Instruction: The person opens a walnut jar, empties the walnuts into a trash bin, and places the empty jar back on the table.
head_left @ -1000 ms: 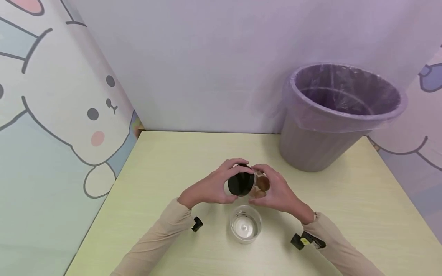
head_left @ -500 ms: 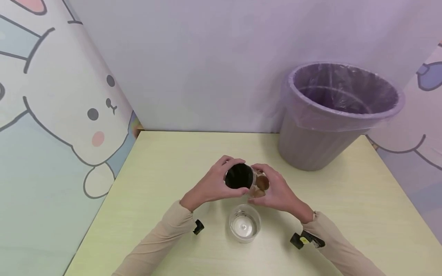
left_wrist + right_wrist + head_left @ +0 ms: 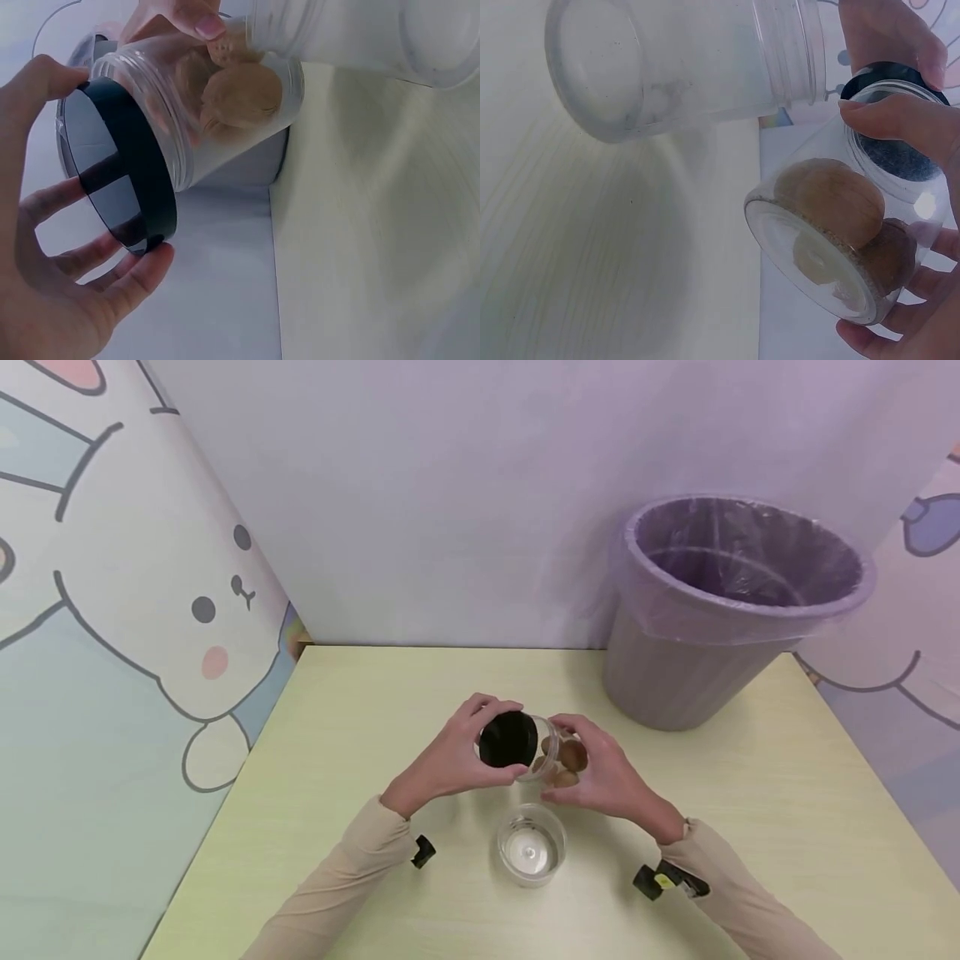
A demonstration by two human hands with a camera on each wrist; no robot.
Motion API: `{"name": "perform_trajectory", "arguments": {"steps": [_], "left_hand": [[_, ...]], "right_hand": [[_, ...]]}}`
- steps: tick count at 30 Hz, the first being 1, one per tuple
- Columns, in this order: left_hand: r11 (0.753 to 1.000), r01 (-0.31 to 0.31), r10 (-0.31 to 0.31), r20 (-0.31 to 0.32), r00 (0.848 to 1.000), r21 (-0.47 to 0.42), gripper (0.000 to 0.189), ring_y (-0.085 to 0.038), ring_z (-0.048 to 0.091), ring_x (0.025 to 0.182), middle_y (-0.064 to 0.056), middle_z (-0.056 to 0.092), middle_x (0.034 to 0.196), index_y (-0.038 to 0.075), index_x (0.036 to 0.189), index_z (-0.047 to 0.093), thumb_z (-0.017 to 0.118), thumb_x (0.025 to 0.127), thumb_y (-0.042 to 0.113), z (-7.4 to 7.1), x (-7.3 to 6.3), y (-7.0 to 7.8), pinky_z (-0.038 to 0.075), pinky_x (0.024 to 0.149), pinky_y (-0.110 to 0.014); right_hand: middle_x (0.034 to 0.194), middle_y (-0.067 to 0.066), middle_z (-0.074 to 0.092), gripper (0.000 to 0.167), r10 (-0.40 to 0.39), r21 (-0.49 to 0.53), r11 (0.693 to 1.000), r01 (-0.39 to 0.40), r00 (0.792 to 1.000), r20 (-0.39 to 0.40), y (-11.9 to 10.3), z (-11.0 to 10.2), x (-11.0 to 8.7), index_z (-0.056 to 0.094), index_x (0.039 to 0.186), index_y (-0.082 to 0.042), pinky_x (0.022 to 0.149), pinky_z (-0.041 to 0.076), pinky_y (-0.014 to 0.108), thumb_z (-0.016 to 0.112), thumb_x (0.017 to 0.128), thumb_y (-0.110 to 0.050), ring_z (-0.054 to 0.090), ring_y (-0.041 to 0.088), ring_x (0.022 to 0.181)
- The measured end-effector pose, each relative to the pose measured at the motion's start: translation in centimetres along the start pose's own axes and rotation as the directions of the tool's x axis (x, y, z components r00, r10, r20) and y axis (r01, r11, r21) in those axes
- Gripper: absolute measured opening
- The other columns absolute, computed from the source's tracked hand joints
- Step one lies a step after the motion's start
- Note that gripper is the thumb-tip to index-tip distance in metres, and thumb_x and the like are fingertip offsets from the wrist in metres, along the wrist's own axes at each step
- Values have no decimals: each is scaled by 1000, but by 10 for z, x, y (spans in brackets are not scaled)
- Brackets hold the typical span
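Mirror gloss under my left fingers (image 3: 142, 281), dull cloth on my sleeves (image 3: 348, 860).
The black lid (image 3: 124, 165) reflects like polished plastic; the held jar (image 3: 836, 146) and the standing jar (image 3: 697, 60) are clear, smooth and shiny, glass or plastic, I can't tell. The brown lumps (image 3: 241, 94) look matt and slightly rough. My worktop (image 3: 375, 710) shows smooth wood grain; the bin (image 3: 667, 685) is matt plastic, its liner (image 3: 675, 622) thin, wrinkled, glossy film.
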State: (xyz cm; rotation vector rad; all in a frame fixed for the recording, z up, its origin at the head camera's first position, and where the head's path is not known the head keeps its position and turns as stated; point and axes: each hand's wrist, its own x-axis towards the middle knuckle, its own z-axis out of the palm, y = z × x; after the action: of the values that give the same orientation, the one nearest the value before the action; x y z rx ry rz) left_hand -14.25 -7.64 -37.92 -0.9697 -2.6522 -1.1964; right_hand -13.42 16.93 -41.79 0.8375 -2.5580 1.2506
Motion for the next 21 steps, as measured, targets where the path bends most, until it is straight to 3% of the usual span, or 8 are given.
{"name": "perform_trajectory", "arguments": {"steps": [7, 12, 21], "left_hand": [[999, 16, -15, -17, 1000, 52, 67, -19, 46, 109, 1, 43, 120, 28, 130, 51, 77, 71, 43, -3, -2, -4, 47, 84, -37], [996, 42, -39, -31, 999, 75, 67, -15, 42, 110, 2, 41, 122, 28, 129, 53, 79, 69, 40, -6, -5, -9, 47, 85, -39], [990, 100, -97, -36, 995, 104, 67, -19, 42, 111, 0, 40, 124, 30, 129, 53, 80, 68, 41, -9, -9, -18, 46, 85, -42]], "right_hand": [[115, 0, 59, 90, 35, -3, 999, -35, 999, -2, -1, -3, -2, 48, 129, -20, 83, 46, 40, 93, 51, -27, 53, 11, 101], [115, 1, 59, 90, 44, -1, 999, -44, 999, 2, -2, -5, -3, 48, 129, -19, 84, 45, 41, 92, 51, -28, 53, 11, 102], [117, 3, 59, 91, 37, -10, 999, -37, 999, -3, -1, -8, -3, 48, 129, -18, 85, 45, 42, 93, 50, -28, 54, 12, 102]]}}
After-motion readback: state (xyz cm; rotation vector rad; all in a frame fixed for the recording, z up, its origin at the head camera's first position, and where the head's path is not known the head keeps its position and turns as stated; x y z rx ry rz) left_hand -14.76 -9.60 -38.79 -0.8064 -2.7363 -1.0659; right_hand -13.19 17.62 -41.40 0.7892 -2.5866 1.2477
